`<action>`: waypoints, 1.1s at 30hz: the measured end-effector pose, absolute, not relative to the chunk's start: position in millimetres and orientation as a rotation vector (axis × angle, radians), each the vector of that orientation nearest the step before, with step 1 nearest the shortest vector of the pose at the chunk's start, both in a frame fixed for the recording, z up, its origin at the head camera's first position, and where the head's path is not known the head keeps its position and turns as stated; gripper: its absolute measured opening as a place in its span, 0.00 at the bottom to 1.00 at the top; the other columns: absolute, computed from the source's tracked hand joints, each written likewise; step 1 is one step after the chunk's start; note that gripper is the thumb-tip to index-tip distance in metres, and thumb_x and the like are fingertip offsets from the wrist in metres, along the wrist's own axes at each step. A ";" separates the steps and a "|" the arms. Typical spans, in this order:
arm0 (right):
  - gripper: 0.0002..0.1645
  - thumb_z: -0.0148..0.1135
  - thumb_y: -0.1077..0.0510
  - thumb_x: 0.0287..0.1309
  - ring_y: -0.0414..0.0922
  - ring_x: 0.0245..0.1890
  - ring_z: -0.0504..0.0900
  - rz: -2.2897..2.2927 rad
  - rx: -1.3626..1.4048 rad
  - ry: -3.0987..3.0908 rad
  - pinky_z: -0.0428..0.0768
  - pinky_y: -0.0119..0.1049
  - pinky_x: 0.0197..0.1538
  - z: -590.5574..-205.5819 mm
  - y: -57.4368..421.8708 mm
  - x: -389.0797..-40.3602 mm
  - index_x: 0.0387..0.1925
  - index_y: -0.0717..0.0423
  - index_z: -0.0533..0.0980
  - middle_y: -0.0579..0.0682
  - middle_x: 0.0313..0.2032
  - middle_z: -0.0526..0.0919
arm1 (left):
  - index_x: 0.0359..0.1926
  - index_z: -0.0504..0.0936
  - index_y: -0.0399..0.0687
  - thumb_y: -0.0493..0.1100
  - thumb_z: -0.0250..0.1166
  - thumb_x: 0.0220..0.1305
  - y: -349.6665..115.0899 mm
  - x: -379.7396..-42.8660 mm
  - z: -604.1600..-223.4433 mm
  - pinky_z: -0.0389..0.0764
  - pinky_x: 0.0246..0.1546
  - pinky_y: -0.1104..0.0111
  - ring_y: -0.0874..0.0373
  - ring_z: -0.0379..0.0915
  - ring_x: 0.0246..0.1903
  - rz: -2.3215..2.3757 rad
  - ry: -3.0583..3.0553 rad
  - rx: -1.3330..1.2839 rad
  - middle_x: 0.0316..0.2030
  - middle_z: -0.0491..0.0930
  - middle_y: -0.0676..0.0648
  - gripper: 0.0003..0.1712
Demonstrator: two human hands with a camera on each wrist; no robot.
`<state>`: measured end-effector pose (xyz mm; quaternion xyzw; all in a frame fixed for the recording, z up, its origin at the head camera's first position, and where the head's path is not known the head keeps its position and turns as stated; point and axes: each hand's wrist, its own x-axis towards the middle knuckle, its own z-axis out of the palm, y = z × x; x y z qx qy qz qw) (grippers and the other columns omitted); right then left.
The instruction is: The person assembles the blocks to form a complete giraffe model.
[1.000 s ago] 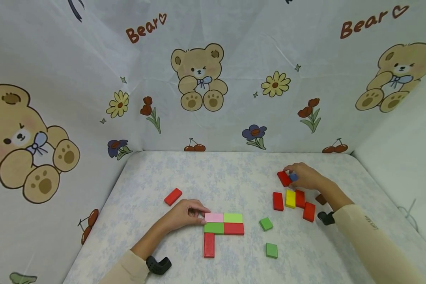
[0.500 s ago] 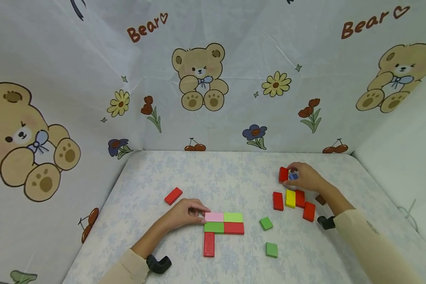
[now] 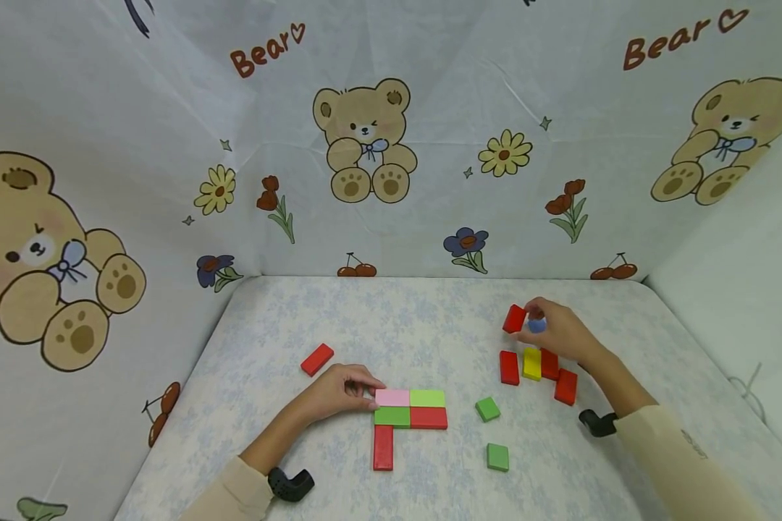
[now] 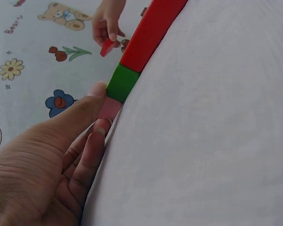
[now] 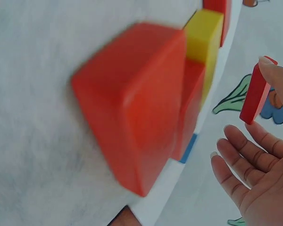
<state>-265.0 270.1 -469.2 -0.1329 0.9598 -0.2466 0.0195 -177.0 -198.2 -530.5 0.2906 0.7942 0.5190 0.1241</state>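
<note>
In the head view, my left hand (image 3: pixel 342 394) holds the left end of a flat group of blocks, thumb and forefinger at the pink block (image 3: pixel 392 398). In the left wrist view, the thumb lies by the seam with the green block (image 4: pixel 123 83). Light green (image 3: pixel 426 399) and red (image 3: pixel 428 417) blocks complete the two rows, and an upright red block (image 3: pixel 383 449) joins below. My right hand (image 3: pixel 560 329) pinches a red block (image 3: pixel 514 318) between thumb and forefinger, tilted and off the table in the right wrist view; its other fingers are spread. A blue piece (image 3: pixel 537 325) shows beneath that hand.
Below the right hand lie a yellow block (image 3: pixel 531 364) and several red blocks (image 3: pixel 510 368). Two green squares (image 3: pixel 487 409) rest right of the group. A lone red block (image 3: pixel 316 359) lies behind the left hand. A brown block (image 5: pixel 125 219) edges into the right wrist view.
My right hand has turned the red block and shifted it slightly left, away from the blue piece. My left hand stays put at the group.
</note>
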 end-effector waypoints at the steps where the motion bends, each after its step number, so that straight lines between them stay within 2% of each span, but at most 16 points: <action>1: 0.41 0.78 0.42 0.52 0.57 0.48 0.79 -0.771 -0.417 2.981 0.84 0.52 0.48 -468.2 268.4 -262.2 0.58 0.62 0.71 0.62 0.49 0.80 | 0.49 0.90 0.57 0.46 0.78 0.57 -198.1 -176.9 -530.3 0.75 0.28 0.72 0.62 0.73 0.28 1.516 2.311 0.844 0.37 0.85 0.54 0.17; 10: 0.45 0.77 0.36 0.50 0.57 0.48 0.79 -0.812 -0.474 2.980 0.84 0.52 0.47 -459.0 251.5 -236.3 0.58 0.61 0.72 0.61 0.50 0.81 | 0.49 0.90 0.57 0.45 0.78 0.57 -198.1 -177.2 -531.2 0.76 0.29 0.71 0.62 0.74 0.28 1.504 2.319 0.845 0.37 0.85 0.54 0.17; 16: 0.40 0.79 0.40 0.51 0.55 0.48 0.80 -0.803 -0.555 3.016 0.83 0.53 0.49 -457.5 240.4 -219.4 0.55 0.60 0.74 0.59 0.48 0.83 | 0.49 0.90 0.59 0.45 0.78 0.57 -198.0 -176.9 -529.6 0.75 0.29 0.72 0.62 0.73 0.29 1.495 2.329 0.831 0.38 0.85 0.54 0.17; 25: 0.35 0.81 0.49 0.49 0.55 0.46 0.80 -0.827 -0.571 2.987 0.84 0.48 0.44 -454.0 220.6 -194.0 0.54 0.60 0.75 0.56 0.45 0.82 | 0.48 0.90 0.58 0.45 0.79 0.56 -197.7 -176.5 -529.3 0.74 0.28 0.73 0.63 0.73 0.30 1.501 2.331 0.838 0.38 0.85 0.54 0.17; 30: 0.35 0.82 0.50 0.47 0.51 0.42 0.80 -0.795 -0.586 2.990 0.84 0.41 0.39 -455.2 210.5 -181.4 0.53 0.59 0.76 0.54 0.43 0.83 | 0.48 0.90 0.61 0.46 0.79 0.56 -197.4 -176.6 -529.2 0.73 0.29 0.74 0.63 0.74 0.30 1.502 2.324 0.813 0.37 0.85 0.55 0.17; 33: 0.35 0.83 0.49 0.46 0.49 0.41 0.81 -0.789 -0.626 3.002 0.84 0.41 0.39 -456.8 206.4 -173.1 0.53 0.58 0.76 0.53 0.43 0.84 | 0.48 0.90 0.61 0.45 0.79 0.56 -197.3 -176.6 -529.0 0.74 0.29 0.73 0.62 0.74 0.30 1.502 2.326 0.812 0.37 0.85 0.55 0.17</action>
